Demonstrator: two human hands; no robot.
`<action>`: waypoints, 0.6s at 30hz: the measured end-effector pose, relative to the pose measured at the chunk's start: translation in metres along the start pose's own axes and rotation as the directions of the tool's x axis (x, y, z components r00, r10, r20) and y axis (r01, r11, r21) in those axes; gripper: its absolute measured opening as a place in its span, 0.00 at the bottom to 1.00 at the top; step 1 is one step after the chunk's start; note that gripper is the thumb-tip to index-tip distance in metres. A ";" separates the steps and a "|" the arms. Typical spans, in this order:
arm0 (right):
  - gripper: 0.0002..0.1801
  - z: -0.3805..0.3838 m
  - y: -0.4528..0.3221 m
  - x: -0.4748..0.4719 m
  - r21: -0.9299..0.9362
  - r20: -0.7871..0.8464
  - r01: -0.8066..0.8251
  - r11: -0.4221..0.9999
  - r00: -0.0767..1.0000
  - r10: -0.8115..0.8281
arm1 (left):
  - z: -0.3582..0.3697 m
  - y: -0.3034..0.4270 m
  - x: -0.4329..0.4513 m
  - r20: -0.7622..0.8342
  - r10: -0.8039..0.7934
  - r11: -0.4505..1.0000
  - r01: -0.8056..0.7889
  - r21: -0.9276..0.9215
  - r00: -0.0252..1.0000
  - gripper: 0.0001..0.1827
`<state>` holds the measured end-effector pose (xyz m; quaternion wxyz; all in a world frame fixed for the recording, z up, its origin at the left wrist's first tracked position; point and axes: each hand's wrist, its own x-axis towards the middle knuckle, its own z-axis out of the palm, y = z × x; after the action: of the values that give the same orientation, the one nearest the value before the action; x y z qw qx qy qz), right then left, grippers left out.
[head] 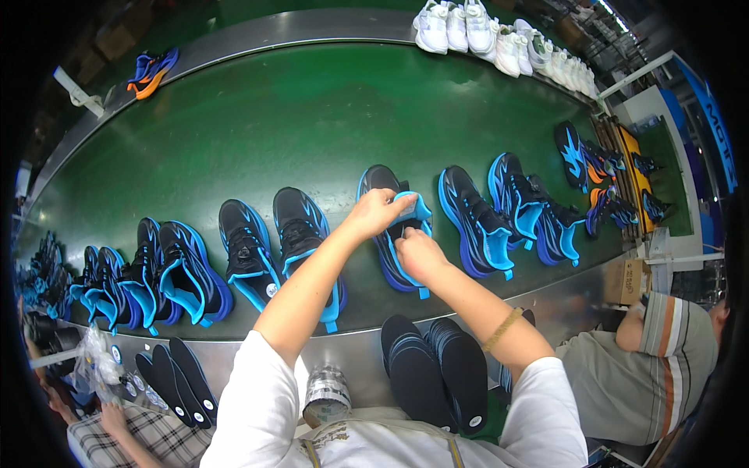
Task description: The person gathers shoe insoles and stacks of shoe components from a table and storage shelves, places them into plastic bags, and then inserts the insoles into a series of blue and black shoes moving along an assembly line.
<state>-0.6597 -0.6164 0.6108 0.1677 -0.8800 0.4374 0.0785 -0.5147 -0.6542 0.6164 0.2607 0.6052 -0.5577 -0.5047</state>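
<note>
A black sneaker with a blue and purple sole point(389, 274) lies on the green conveyor belt point(327, 111) before me, toe pointing away. My left hand point(377, 213) pinches its light-blue padded tongue point(420, 206) and holds it up, thumb on the lining. My right hand point(420, 255) is at the shoe's opening with its fingertips down inside. Those fingertips are hidden, so whether they hold anything cannot be told. To the right a matching sneaker point(468, 219) stands close by; to the left another one point(298, 219) is partly covered by my left forearm.
Several similar sneakers point(190, 263) line the belt's near edge. Black insoles lie in stacks point(409, 368) and loose point(181, 374) on the metal ledge, near a tape roll point(327, 392). White shoes point(456, 26) stand along the far rail. Co-workers sit right point(638, 374) and left point(134, 436).
</note>
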 end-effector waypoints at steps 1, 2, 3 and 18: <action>0.09 0.001 -0.001 0.002 0.002 -0.001 0.004 1.000 1.000 -0.004 | -0.001 -0.001 0.000 0.007 0.000 0.999 -0.001 0.045 1.000 0.30; 0.10 0.002 0.000 0.004 -0.038 0.072 -0.043 0.998 0.996 0.046 | -0.002 -0.001 0.000 0.014 0.001 0.996 -0.002 0.091 1.000 0.30; 0.11 0.003 -0.002 0.003 -0.079 0.148 -0.088 0.993 0.984 0.099 | -0.002 -0.004 0.000 0.016 -0.007 0.996 0.006 0.091 1.000 0.30; 0.14 -0.007 0.012 0.016 -0.388 0.620 0.475 0.790 0.769 -0.157 | 0.013 -0.003 0.001 -0.359 0.227 0.955 -0.135 0.263 0.905 0.23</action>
<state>-0.6594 -0.6376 0.6099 0.0523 -0.8917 0.1689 0.4167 -0.5248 -0.6511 0.6089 0.3388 0.6641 -0.6046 -0.2805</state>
